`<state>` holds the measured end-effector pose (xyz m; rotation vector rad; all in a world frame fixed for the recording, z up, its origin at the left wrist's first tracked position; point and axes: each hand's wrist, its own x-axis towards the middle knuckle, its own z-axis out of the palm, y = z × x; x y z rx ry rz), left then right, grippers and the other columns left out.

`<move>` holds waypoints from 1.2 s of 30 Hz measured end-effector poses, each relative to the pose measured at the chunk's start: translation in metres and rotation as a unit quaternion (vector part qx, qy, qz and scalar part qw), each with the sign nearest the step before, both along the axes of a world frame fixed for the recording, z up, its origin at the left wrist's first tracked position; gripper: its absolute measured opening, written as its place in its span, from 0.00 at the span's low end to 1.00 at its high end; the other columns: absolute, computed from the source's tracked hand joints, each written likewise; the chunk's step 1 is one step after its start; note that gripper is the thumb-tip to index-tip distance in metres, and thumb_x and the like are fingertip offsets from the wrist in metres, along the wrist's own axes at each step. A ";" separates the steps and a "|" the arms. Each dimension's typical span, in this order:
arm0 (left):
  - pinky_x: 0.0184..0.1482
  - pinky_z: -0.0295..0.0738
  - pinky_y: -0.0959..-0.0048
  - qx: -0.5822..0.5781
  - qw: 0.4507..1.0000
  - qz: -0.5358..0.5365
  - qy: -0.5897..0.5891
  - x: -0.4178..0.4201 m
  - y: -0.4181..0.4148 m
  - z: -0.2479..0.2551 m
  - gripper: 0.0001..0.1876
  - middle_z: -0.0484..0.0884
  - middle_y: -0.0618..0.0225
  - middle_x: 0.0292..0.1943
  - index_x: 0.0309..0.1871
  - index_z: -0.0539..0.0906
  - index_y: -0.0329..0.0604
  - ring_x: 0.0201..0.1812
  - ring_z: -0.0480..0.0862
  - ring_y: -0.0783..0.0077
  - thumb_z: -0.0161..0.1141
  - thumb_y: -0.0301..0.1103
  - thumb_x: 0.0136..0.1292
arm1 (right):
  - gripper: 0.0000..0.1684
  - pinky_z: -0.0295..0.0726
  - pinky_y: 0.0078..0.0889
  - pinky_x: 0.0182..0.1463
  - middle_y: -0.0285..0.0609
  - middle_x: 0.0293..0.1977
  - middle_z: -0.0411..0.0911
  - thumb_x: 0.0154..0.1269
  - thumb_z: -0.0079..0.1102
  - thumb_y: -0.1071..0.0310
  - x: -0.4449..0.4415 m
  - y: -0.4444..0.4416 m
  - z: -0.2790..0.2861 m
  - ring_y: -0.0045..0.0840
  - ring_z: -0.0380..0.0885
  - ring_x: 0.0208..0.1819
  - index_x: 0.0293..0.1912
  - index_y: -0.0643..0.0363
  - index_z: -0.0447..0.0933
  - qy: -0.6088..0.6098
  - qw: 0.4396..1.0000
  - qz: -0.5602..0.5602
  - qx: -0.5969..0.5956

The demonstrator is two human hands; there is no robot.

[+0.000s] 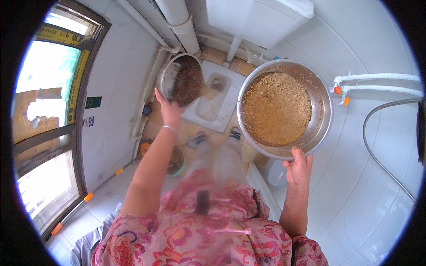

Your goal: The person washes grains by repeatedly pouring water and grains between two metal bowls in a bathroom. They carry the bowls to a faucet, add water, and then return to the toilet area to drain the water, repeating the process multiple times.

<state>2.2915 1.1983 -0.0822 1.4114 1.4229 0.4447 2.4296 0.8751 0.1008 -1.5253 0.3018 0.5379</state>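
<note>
My left hand (171,114) grips the rim of a metal basin (165,79), which is tilted to the right over a squat toilet (229,99). Dark brown contents (188,79) lie in this basin, and a blurred brownish stream seems to leave its right edge above the toilet bowl. On the other side, my right hand (298,169) holds a larger stainless steel basin (321,129) by its near rim, thumb inside. Wet, pale brown grains (278,106) and cloudy liquid fill its lower part, with bits stuck to the wall. The fingers under both basins are partly hidden.
A white cistern (259,20) hangs on the far wall beside thick drain pipes (181,28). White water pipes with orange-handled valves (337,90) and a grey hose (369,139) run along the right wall. By my left foot stands a bucket (176,161); a window (46,126) is at left.
</note>
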 end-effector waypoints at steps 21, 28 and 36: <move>0.42 0.80 0.52 0.472 0.834 -0.259 0.124 0.031 0.050 0.033 0.37 0.55 0.41 0.69 0.70 0.58 0.56 0.50 0.76 0.35 0.53 0.19 0.56 | 0.08 0.65 0.20 0.18 0.38 0.30 0.75 0.62 0.50 0.73 -0.001 0.005 0.010 0.19 0.69 0.20 0.41 0.63 0.73 0.056 0.998 -0.031 0.000; 0.32 0.83 0.65 -0.165 0.982 -0.058 -0.077 0.049 0.000 0.049 0.31 0.72 0.56 0.59 0.70 0.54 0.56 0.51 0.81 0.59 0.48 0.29 0.65 | 0.14 0.68 0.23 0.19 0.40 0.34 0.75 0.63 0.49 0.71 -0.010 0.005 0.016 0.22 0.72 0.25 0.48 0.63 0.69 0.103 0.994 -0.029 0.008; 0.41 0.83 0.66 -0.452 0.842 -0.253 -0.151 0.058 -0.096 0.040 0.22 0.76 0.60 0.55 0.65 0.66 0.49 0.48 0.82 0.64 0.49 0.30 0.68 | 0.12 0.71 0.22 0.20 0.38 0.33 0.75 0.63 0.50 0.69 -0.014 0.012 0.036 0.20 0.74 0.26 0.45 0.63 0.71 0.125 0.992 -0.017 0.008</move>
